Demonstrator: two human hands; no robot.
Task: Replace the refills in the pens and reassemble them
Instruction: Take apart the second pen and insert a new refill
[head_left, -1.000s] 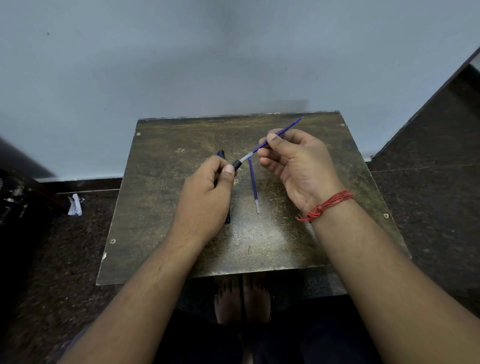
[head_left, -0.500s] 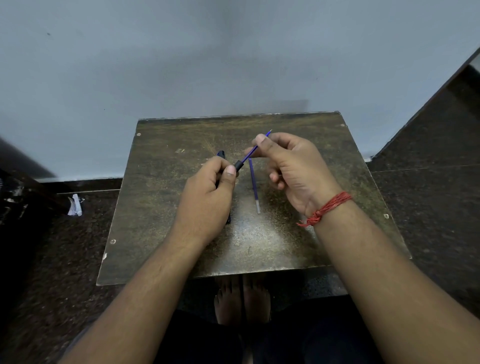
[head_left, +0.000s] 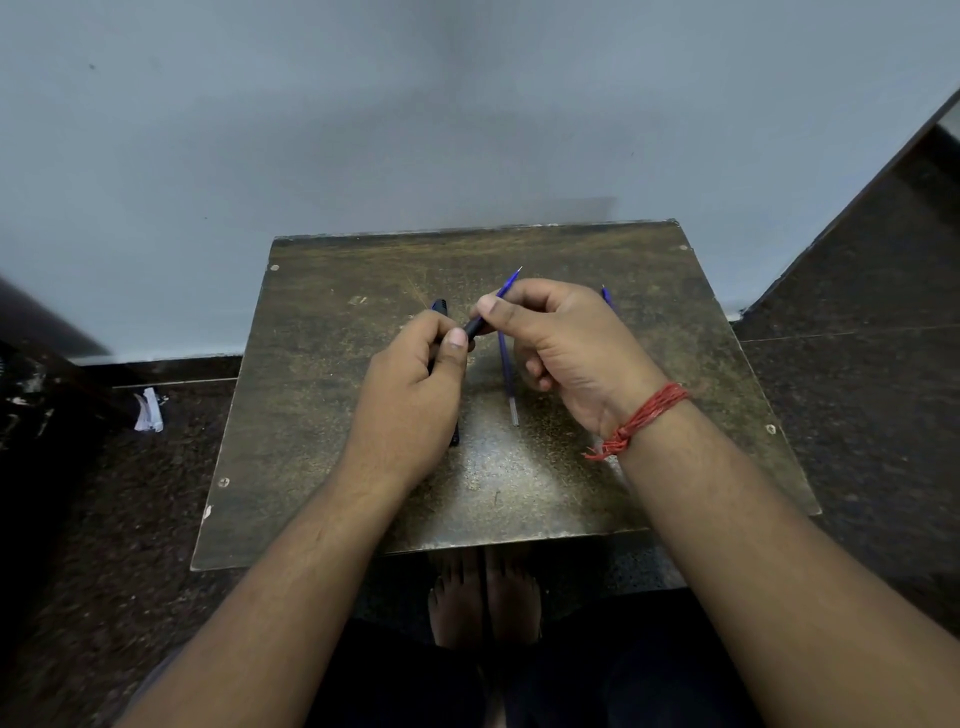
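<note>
Blue thin plastic refill (head_left: 506, 283) pinched in right hand (head_left: 566, 353), entering black pen barrel (head_left: 474, 327) gripped by left hand (head_left: 415, 384); keep both coaxial, push gently.

Dim, soft indoor light. Pale glare patch on wooden table (head_left: 519, 483) near its front edge. Floor left of table murky, blurred. Wide-angle bending at frame edges.

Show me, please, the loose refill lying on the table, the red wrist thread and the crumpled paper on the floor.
Loose refill (head_left: 506, 371): head view, mid-shaft.
Red wrist thread (head_left: 641, 420): head view, middle of the band.
Crumpled paper (head_left: 149, 411): head view, its centre.
</note>
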